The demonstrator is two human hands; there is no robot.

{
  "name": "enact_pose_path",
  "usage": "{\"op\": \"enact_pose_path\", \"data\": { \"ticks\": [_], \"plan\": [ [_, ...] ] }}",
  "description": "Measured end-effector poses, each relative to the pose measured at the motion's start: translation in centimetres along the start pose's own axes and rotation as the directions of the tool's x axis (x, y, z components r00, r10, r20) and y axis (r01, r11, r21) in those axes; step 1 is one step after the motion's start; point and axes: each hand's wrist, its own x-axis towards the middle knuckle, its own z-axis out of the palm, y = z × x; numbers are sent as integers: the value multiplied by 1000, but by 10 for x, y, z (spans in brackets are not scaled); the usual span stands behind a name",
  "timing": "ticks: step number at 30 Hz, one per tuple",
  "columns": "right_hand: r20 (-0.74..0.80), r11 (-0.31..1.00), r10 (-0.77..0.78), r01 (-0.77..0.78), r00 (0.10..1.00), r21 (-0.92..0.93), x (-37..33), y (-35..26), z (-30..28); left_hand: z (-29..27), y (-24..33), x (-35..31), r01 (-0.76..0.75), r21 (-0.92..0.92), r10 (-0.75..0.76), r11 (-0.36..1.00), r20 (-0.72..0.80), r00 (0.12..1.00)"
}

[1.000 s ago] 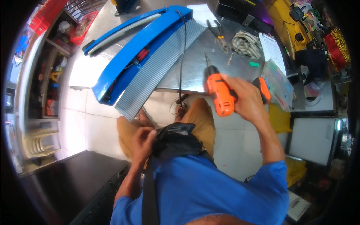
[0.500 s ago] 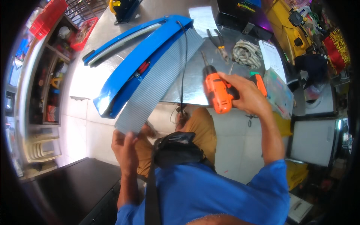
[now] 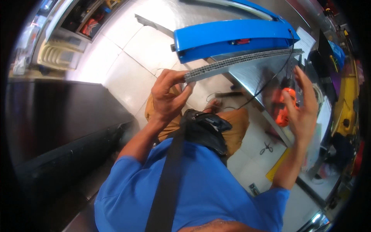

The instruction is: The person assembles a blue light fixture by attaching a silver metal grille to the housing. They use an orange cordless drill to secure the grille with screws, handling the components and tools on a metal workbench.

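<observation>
My left hand [image 3: 170, 94] pinches the near end of a long grey ribbed panel [image 3: 241, 63] between thumb and fingers. The panel is turned edge-up, showing rows of fine ridges, and its far end reaches over the table. Just beyond it lies a long blue housing [image 3: 235, 34] with red wires inside its open side and a black cable [image 3: 266, 83] hanging from its far end. My right hand [image 3: 303, 108] is raised with fingers apart and nothing in it. Behind that hand an orange cordless drill [image 3: 281, 119] rests by the metal table's edge, partly hidden.
The metal table [image 3: 251, 83] runs diagonally, its near edge close to my knees. Scissors [image 3: 266, 148] lie on the tiled floor. A dark cabinet [image 3: 62, 116] stands at my left, with stacked cream plastic stools [image 3: 58, 54] beyond. Papers [image 3: 305, 40] lie at the table's far right.
My right hand has let go of the drill, which now rests on the table. My left hand has raised and tilted the panel edge-up. The view has swung left.
</observation>
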Motion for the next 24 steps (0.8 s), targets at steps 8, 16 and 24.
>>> {"op": "enact_pose_path", "data": {
  "ticks": [8, 16, 24],
  "plan": [
    [108, 981, -175, 183, 979, -66, 59, -32, 78, 3, -1, 9, -93, 97, 93, 991, 10, 996],
    [33, 980, -184, 186, 982, -64, 57, -24, 84, -10, -30, 28, -178, 136, 180, 975, -5, 984],
    [-4, 976, -193, 192, 981, -106, 64, -30, 93, -2, -67, 82, -297, 3, 289, 955, 223, 931]
  ]
}}
